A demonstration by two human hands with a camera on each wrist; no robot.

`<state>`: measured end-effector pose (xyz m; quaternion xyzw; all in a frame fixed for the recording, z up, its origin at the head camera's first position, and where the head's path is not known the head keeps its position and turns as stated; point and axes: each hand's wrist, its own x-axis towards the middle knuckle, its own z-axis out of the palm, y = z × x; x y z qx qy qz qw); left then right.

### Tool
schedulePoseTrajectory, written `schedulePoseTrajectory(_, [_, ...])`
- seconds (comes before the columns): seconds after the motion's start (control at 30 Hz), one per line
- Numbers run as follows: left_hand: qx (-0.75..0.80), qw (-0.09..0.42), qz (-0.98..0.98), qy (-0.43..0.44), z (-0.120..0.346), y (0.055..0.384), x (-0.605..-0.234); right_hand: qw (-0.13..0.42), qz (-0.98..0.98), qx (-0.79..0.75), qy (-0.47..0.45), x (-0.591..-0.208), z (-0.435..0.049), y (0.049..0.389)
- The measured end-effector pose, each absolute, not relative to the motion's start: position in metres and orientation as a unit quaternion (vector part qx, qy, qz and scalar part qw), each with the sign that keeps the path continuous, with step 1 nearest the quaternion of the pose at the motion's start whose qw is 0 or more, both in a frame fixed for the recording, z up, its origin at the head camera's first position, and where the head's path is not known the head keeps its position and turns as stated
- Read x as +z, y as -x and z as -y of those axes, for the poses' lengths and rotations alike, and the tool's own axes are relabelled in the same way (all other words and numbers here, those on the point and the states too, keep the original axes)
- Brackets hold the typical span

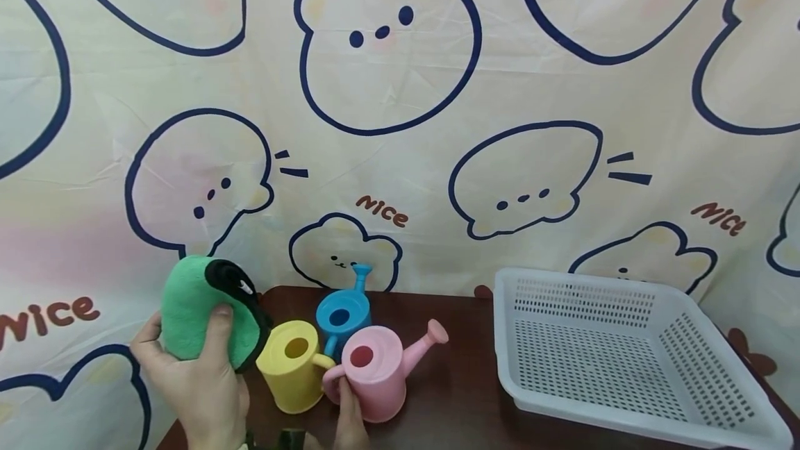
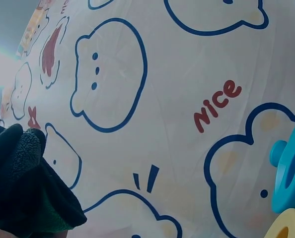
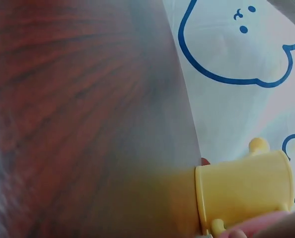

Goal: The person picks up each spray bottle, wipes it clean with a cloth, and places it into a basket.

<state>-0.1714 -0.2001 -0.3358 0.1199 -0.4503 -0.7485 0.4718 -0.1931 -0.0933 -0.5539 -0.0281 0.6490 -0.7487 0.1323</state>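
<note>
At left, the left hand (image 1: 203,394) is gripping a green plush (image 1: 186,304); rightward, the right hand (image 1: 351,421) is holding a pink watering can (image 1: 384,380) by its handle (image 1: 332,375).

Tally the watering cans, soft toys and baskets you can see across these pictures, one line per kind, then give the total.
Watering cans: 3 (pink can, yellow can, blue can)
Soft toys: 1 (green plush toy)
Baskets: 1 (white basket)
Total: 5
</note>
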Motion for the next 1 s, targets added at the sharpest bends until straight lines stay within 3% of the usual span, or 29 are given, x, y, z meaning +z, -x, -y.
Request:
schedulePoseTrajectory(0.1, [-0.748,0.470,0.451,-0.128,0.200,0.171,-0.336,0.026,-0.786,-0.618,-0.001,-0.528,0.084,0.177])
schedulePoseTrajectory(0.23, [-0.749,0.465,0.451,-0.140,0.201,0.171,-0.337,0.022,-0.756,-0.652,-0.061,-0.499,0.073,0.170])
schedulePoseTrajectory(0.4, [-0.742,0.463,0.460,-0.151,0.200,0.171,-0.337,-0.072,-0.721,-0.682,-0.100,-0.488,0.064,0.169])
schedulePoseTrajectory(0.67, [-0.729,0.468,0.473,-0.159,0.202,0.171,-0.338,-0.169,-0.677,-0.699,-0.159,-0.473,0.034,0.186])
schedulePoseTrajectory(1.0, [-0.700,0.523,0.471,-0.125,0.194,0.173,-0.339,-0.203,-0.568,-0.779,-0.172,-0.440,-0.039,0.218])
